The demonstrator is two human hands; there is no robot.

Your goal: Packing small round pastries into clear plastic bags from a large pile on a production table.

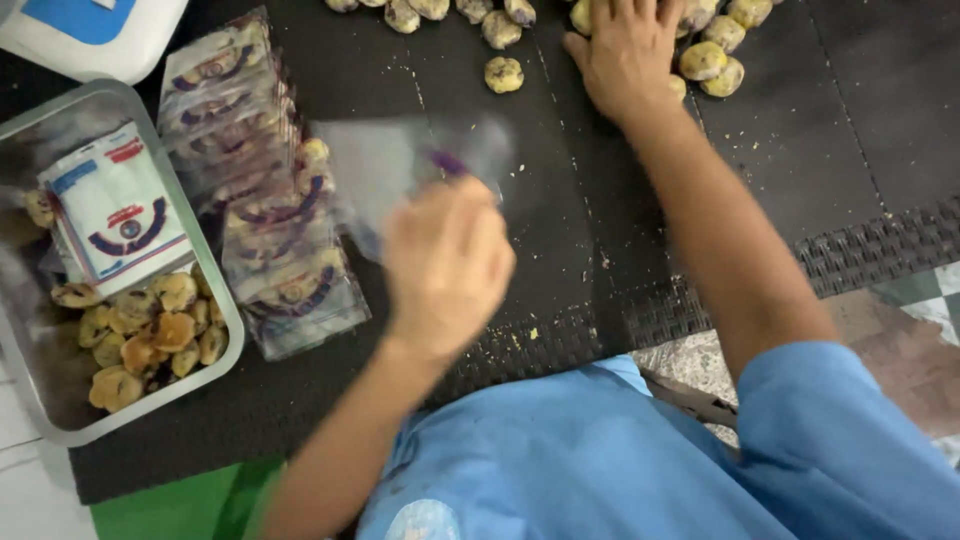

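Left hand [447, 265] was raised above the dark mat [560, 230], its grip pinching a clear plastic bag [400, 165], which was blurred. Right hand [625, 55] lay flat at the far edge, fingers spread over pale round cookies [705, 60]; one cookie [503, 74] sat apart nearby. Packed bags [265, 200] were stacked just beside the left hand. A metal tray [20, 370] further left held loose cookies and a white packet [120, 210].

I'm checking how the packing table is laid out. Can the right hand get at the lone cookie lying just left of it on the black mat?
Probably yes. The right hand rests among the cookies, and the lone cookie lies beside it on bare mat with nothing between them.
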